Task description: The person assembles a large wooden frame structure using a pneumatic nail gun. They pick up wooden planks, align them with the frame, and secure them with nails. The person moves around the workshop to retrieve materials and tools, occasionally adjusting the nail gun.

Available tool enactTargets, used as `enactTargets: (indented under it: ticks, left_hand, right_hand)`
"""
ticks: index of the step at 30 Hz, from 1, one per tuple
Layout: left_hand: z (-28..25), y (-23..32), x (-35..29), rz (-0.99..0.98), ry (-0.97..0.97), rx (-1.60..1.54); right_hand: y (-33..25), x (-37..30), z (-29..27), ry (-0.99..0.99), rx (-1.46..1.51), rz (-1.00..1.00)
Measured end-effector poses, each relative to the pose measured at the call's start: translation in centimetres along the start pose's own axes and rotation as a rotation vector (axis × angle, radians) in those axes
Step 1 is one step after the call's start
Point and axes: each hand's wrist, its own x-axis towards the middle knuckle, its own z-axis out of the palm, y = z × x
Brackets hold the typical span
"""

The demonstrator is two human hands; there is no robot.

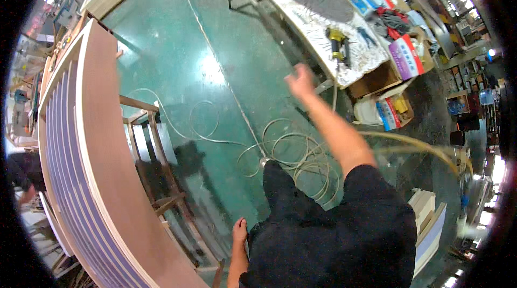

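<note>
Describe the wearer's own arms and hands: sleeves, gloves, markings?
Right hand and left hand are ungloved, the right blurred. Both forearms are bare, with no watch or cable visible. A plain black short sleeve covers the right upper arm.

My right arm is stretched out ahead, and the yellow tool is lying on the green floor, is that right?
Not quite: the head view shows the yellow tool lying on the table, not on the green floor. Your right arm is stretched out ahead.
</note>
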Motion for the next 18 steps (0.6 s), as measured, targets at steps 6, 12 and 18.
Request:
enactTargets:
  ticks: [6, 12, 18]
  left_hand:
    - [-5.6, -2.8, -4.4, -0.033, -0.073, 0.180]
    - [-7.3, 0.6, -7.4, 0.014, -0.068, 0.188]
    - [-7.1, 5.0, -0.9, -0.275, -0.144, 0.229]
  right_hand:
    - [16.8, 17.7, -8.4, 0.066, -0.674, 0.455]
    - [21.9, 22.3, -7.6, 0.053, -0.851, 0.346]
    - [19.6, 22.6, -6.8, 0.009, -0.564, 0.483]
